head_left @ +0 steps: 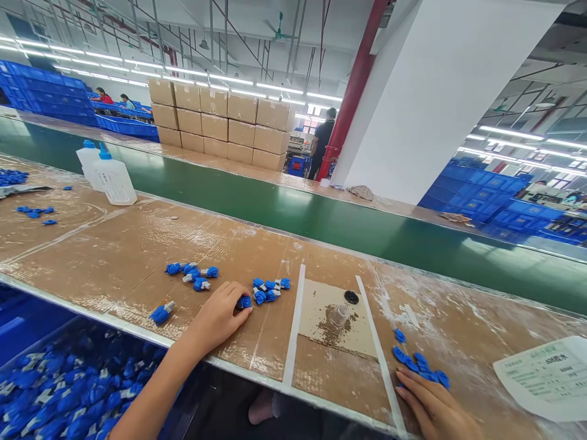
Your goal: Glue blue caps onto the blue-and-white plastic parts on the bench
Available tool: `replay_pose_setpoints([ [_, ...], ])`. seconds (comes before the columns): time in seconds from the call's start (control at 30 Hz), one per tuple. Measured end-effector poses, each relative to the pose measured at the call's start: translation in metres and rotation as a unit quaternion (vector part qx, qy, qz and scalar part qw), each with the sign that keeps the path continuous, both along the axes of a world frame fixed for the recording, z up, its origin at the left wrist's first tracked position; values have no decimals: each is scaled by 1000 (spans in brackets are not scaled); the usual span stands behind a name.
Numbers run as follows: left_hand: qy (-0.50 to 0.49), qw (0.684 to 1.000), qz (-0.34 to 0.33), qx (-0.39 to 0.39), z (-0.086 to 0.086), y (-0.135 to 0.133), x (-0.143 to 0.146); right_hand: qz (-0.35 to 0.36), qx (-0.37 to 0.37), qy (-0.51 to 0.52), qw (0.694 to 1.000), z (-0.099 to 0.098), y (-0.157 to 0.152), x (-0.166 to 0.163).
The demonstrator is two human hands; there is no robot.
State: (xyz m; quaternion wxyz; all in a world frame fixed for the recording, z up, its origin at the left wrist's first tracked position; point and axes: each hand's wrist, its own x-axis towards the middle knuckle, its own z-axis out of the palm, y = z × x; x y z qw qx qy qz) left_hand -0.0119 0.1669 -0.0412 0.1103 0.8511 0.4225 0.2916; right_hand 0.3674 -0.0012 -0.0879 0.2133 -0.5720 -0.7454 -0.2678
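Note:
My left hand (224, 313) rests on the cardboard-covered bench, thumb and fingers closed around a small blue plastic part (244, 302). Right beside it is a cluster of similar blue parts with pale grey tips (271, 289); another such cluster (192, 274) lies to its left, and a single blue part (162, 313) sits nearer the edge. My right hand (433, 403) lies with fingers stretched out at the near side of several flat oval blue pieces (419, 362); its fingertips touch them, and I see nothing gripped.
Between two white tape strips lies a wet cardboard pad (316, 305) with a small clear cup (338, 315) and a black round cap (351, 297). A labelled white bottle (545, 376) lies right; white bottles (114, 180) stand left. A blue-part bin (68, 385) is below; a green conveyor (257, 198) runs behind.

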Motion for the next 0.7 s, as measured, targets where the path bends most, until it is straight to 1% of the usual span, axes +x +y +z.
replay_pose_setpoints([
  [0.1, -107, 991, 26, -74, -4, -6, 11, -9, -29, 69, 997, 1, 1, -1],
  [0.13, -148, 983, 28, -107, -5, -10, 17, -23, -41, 107, 993, 2, 3, -4],
  [0.2, -230, 956, 5, -183, -8, -19, 32, -60, -65, 197, 977, 7, 9, -15],
  [0.27, -297, 913, -36, -276, -11, -29, 47, -80, -84, 285, 951, 15, 22, -30],
  [0.3, -322, 887, -54, -326, -12, -33, 54, -77, -92, 323, 939, 20, 31, -39],
  [0.37, -360, 835, -84, -408, -13, -38, 63, -48, -99, 375, 921, 28, 51, -53],
  [0.4, -376, 813, -94, -434, -13, -39, 66, -32, -103, 386, 916, 31, 62, -59],
  [0.47, -411, 783, -93, -457, -12, -39, 68, -5, -111, 395, 912, 34, 81, -67],
  [0.53, -438, 764, -79, -466, -10, -38, 67, 13, -122, 403, 907, 35, 93, -69],
  [0.6, -449, 752, -76, -477, -9, -37, 66, 23, -133, 421, 897, 35, 97, -71],
  [0.7, -449, 739, -94, -493, -9, -37, 65, 17, -137, 471, 871, 35, 91, -76],
])
